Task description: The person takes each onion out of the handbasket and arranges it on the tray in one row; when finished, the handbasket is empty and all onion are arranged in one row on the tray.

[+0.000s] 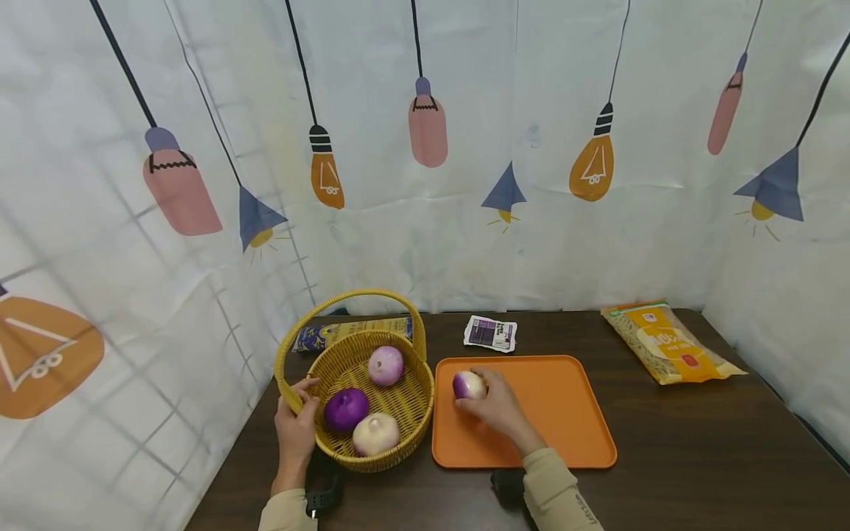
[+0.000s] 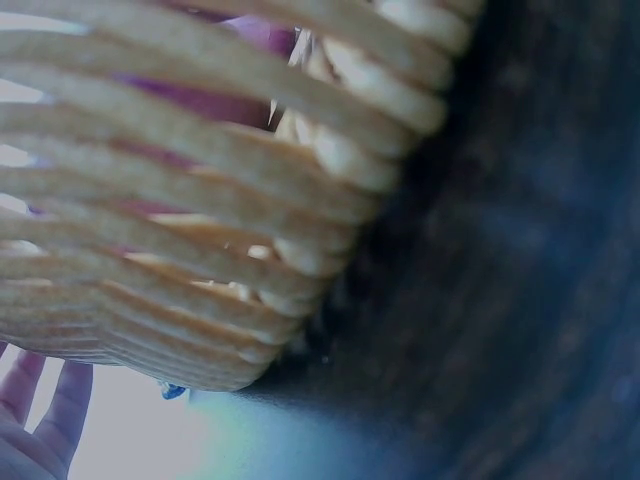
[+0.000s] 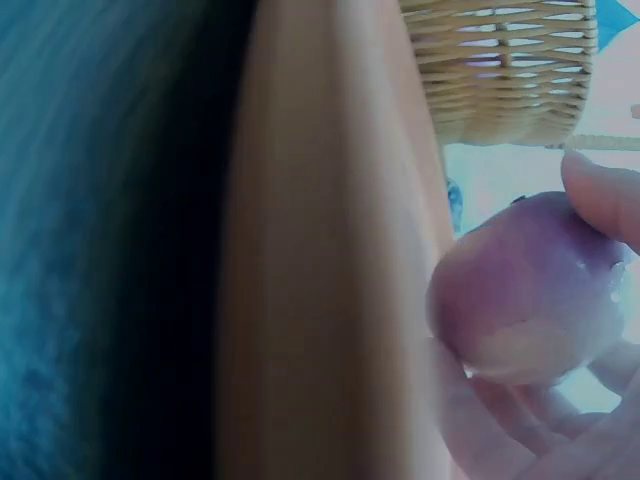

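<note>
The half-white, half-purple onion [image 1: 469, 385] is sitting in your right hand [image 1: 499, 409], with your thumb and fingers curling around it and pinching it from its sides. You are holding it over the left part of the orange tray [image 1: 558, 413]; whether it is touching the tray, you cannot tell from these views. It is lying to the right of your left hand [image 1: 295, 431], with the yellow basket [image 1: 420, 435] standing between the two.

Your left hand is gripping the basket at its left side, its thumb and fingers closing about the foot of the tall handle [image 1: 284, 354]. Inside the basket, three more onions are resting: a deep purple onion [image 1: 347, 409] nearest your left hand, a white onion [image 1: 376, 434] just beside it at the front, and a pinkish onion [image 1: 386, 366] toward the back.

Farther out, a long patterned bag [image 1: 319, 337] is lying behind the basket, a small white-and-purple packet [image 1: 490, 333] is lying behind the tray, and a large yellow bag [image 1: 671, 343] is lying at the back right. The dark table [image 1: 690, 450] is carrying everything, and a lamp-printed curtain [image 1: 451, 236] is hanging behind it.
</note>
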A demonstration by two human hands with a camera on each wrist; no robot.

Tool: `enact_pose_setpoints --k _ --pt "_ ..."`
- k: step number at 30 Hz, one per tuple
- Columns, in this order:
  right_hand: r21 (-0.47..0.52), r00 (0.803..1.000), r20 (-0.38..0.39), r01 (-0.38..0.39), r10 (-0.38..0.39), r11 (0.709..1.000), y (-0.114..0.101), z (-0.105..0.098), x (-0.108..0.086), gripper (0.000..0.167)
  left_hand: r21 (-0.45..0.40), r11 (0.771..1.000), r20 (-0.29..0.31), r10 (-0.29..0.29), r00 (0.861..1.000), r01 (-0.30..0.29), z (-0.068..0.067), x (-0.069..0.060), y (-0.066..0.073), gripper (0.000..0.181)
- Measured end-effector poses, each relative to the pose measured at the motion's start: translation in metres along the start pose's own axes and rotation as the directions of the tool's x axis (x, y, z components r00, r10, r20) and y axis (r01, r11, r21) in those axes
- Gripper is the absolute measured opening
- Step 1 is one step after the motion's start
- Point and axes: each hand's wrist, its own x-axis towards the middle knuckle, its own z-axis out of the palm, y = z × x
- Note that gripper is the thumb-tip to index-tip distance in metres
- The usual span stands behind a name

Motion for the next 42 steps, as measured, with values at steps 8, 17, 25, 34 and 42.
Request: enact_pose_setpoints --k 8,17,25,34,42 --pt "-0.099 0.998 -0.040 0.045 -0.049 0.994 0.006 0.002 0.000 0.067 0.007 1.000 -0.030 -0.010 0.999 0.010 0.001 0.005 -0.028 0.009" --pt "-0.060 0.998 -0.002 0.069 -0.070 0.996 0.005 0.003 0.000 0.058 0.008 1.000 -0.034 -0.001 0.999 0.001 0.001 0.004 -0.031 0.009" --pt "-0.008 0.998 0.026 0.059 -0.059 0.998 0.002 0.001 0.000 0.063 0.016 1.000 -0.036 0.003 0.999 -0.003 0.001 0.005 -0.030 0.009" --pt "-0.041 0.995 0.059 0.078 -0.075 0.996 0.006 0.004 -0.001 0.075 0.009 1.000 -0.016 -0.014 1.000 0.014 -0.001 0.004 -0.021 0.008" --pt "-0.021 0.991 0.021 0.132 -0.132 0.991 0.010 0.014 0.000 0.073 0.032 0.999 0.003 -0.034 0.999 0.034 -0.001 -0.002 0.007 0.008"
